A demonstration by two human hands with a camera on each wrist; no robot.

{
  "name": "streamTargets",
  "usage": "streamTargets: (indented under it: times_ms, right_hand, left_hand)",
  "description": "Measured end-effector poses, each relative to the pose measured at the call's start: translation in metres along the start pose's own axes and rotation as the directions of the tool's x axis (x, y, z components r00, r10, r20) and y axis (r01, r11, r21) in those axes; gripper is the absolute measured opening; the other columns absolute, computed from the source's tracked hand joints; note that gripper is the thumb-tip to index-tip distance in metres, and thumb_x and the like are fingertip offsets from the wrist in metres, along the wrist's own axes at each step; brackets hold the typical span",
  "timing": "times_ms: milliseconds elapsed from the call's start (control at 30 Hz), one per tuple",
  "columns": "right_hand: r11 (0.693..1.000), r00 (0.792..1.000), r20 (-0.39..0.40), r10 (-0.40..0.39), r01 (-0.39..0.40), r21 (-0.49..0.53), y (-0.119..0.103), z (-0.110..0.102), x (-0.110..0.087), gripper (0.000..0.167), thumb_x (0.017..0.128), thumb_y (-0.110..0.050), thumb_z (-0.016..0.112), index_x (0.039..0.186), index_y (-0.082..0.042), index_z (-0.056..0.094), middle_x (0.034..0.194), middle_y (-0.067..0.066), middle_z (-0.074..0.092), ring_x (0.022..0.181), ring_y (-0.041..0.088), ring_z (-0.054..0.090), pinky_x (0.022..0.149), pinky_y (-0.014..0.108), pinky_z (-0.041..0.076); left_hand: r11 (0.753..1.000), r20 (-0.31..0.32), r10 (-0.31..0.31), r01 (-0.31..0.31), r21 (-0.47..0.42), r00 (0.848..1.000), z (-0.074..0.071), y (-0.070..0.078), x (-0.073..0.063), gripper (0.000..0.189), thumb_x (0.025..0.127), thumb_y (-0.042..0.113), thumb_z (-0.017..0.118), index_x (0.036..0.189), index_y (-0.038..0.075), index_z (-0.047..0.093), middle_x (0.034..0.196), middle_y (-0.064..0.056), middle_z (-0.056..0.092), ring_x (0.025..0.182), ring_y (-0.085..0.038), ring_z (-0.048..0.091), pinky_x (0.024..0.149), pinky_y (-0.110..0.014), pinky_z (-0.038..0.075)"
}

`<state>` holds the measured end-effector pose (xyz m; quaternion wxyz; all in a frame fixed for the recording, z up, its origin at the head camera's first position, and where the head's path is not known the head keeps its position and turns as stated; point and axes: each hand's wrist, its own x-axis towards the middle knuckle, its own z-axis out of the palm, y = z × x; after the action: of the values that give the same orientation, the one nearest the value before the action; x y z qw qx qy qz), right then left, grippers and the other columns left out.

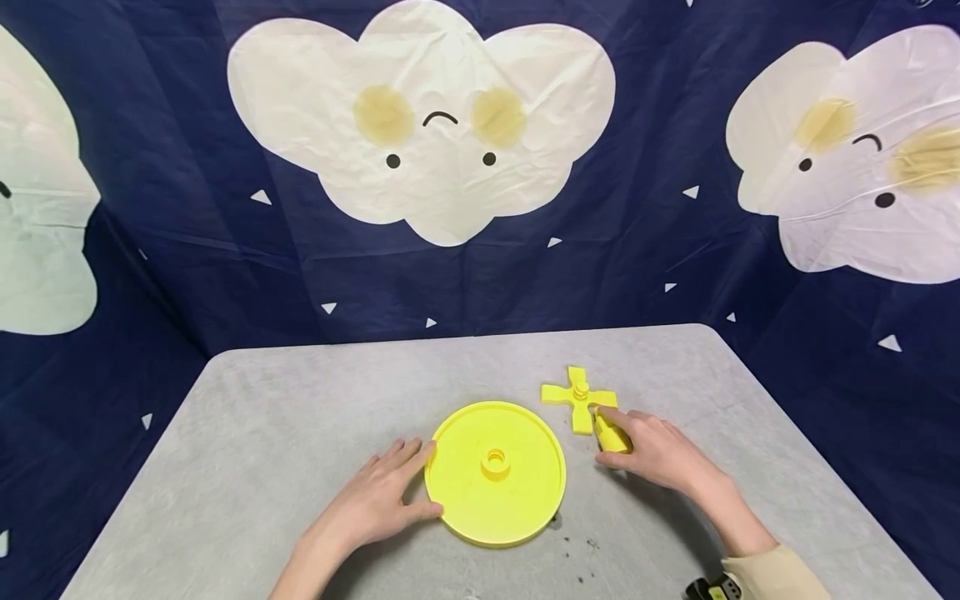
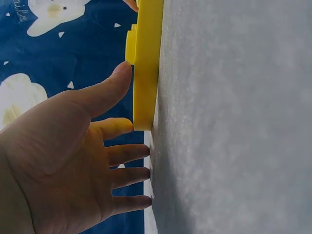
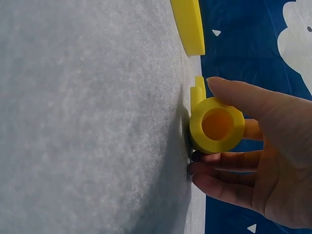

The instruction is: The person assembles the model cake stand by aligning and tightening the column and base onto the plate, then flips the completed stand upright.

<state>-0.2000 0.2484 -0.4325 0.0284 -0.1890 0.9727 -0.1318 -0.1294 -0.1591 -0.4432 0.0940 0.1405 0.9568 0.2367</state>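
Note:
A round yellow disc (image 1: 525,500) with a raised rim and a small ringed hub lies on the table. My left hand (image 1: 378,496) touches its left edge with thumb and forefinger, the fingers spread and fairly straight. In the left wrist view, the thumb of the left hand (image 2: 68,156) meets the disc's rim (image 2: 147,92). To the disc's right, my right hand (image 1: 656,450) holds a yellow hollow cylinder (image 1: 611,435) between thumb and fingers. Its round open end (image 3: 199,127) faces the right wrist camera. Just beyond lies a yellow cross-shaped piece (image 1: 580,408) with a short threaded-looking stud.
The grey table (image 1: 300,417) has rounded far corners. Behind it hangs a dark blue cloth (image 1: 450,283) printed with white clouds and triangles. Small dark marks (image 1: 581,579) show on the tabletop near the disc. A black wrist device (image 1: 712,588) sits by the right sleeve.

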Motion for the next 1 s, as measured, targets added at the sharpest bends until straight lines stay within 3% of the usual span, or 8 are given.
streamTargets:
  times_ms: [133,367,733,1000]
  right_hand:
    - [1.0,0.999,-0.026,-0.021,0.022,0.006,0.002,0.0,-0.001,0.069,0.084,-0.043,0.083,0.142,-0.012,0.062,0.108,0.007,0.072,0.088,0.013,0.061,0.074,0.04,0.055]
    - [0.999,0.999,-0.043,-0.023,0.025,0.048,0.003,-0.003,-0.003,0.065,0.085,-0.032,0.082,0.142,-0.01,0.062,0.11,0.01,0.07,0.086,0.013,0.057,0.074,0.037,0.054]
    - [0.993,0.975,-0.209,-0.071,0.089,0.076,0.005,-0.016,-0.004,0.047,0.083,-0.017,0.082,0.127,-0.005,0.071,0.114,0.012,0.074,0.083,0.01,0.056,0.069,0.027,0.049]
    - [0.988,0.967,-0.253,-0.038,0.074,0.135,-0.002,-0.03,-0.007,0.04,0.084,-0.017,0.078,0.122,-0.009,0.072,0.091,-0.001,0.066,0.071,0.008,0.049,0.06,0.021,0.041]
  left_hand:
    - [1.0,0.018,-0.021,0.021,-0.008,1.0,-0.001,0.002,0.002,0.089,0.086,0.056,0.077,0.156,0.012,0.046,0.163,-0.02,0.042,0.154,-0.045,0.033,0.122,-0.07,0.028]
    - [1.0,0.011,-0.021,0.021,-0.007,1.0,-0.002,0.005,0.002,0.09,0.085,0.054,0.078,0.156,0.009,0.046,0.162,-0.021,0.042,0.153,-0.046,0.034,0.121,-0.07,0.029]
    - [0.999,-0.012,-0.021,0.021,-0.031,1.0,0.001,0.008,0.001,0.087,0.085,0.047,0.081,0.154,0.005,0.046,0.16,-0.02,0.046,0.152,-0.046,0.035,0.123,-0.065,0.032]
    - [0.997,-0.005,-0.055,0.055,-0.051,0.998,0.003,0.01,-0.001,0.083,0.088,0.047,0.077,0.155,0.008,0.047,0.161,-0.017,0.046,0.153,-0.046,0.035,0.123,-0.064,0.032]
